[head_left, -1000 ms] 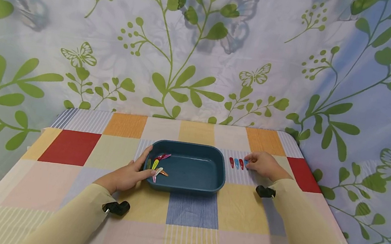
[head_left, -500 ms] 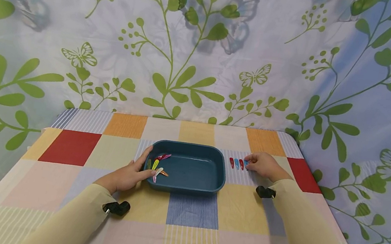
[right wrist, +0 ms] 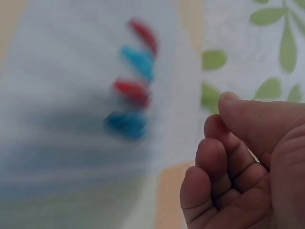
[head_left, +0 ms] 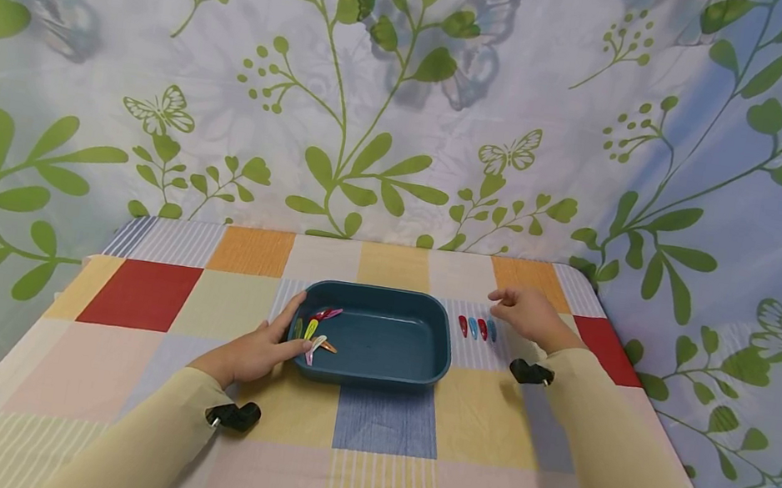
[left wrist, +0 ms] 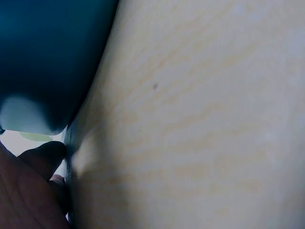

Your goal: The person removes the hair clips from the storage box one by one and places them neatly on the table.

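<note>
Left hand point(head_left: 261, 349) holds blue tray point(head_left: 392, 341) at 9 o'clock end, thumb over rim. Right hand point(head_left: 530, 315) holds nothing, fingers loosely bent; hovers about 2 o'clock from row of four clips point(head_left: 482, 328): red, blue, red, blue. Row lies at tray's 3 o'clock. More coloured clips point(head_left: 311, 328) inside tray, toward 9 o'clock. Leaf-printed curtain point(head_left: 345, 144) at patchwork surface's point(head_left: 219, 303) 12 o'clock.

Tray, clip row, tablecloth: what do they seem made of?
Tray: probably plastic, satin, by its soft sheen and rounded corners. Clip row: plain colours suggest coated metal or plastic; blur hides finish. Tablecloth: likely fabric, matte, with weave-like streaks.
</note>
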{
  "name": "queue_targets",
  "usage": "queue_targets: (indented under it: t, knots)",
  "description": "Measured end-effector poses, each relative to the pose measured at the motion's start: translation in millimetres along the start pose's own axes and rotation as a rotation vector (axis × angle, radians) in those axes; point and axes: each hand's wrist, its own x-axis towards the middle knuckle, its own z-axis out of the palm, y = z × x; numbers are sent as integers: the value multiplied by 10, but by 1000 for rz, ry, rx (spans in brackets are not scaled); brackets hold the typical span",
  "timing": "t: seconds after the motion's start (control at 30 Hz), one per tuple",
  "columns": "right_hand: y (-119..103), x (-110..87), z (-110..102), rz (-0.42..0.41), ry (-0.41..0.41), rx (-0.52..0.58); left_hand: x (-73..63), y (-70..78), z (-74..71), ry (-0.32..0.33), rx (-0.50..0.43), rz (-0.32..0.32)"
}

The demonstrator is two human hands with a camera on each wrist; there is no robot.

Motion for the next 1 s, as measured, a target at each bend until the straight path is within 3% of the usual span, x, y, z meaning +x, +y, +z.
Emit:
queue_targets:
  t: [0.3, 0.57, 1.0]
  knots:
    - [-642, -27, 59, -148, -18, -22, -13, 11, -5, 4, 11, 3]
    - [-1213, -35, 246, -276, -105, 7, -13, 14, -11, 4, 7, 4]
    - [-1685, 115, 588, -401, -214, -87, -13, 4, -17, -4, -8, -5]
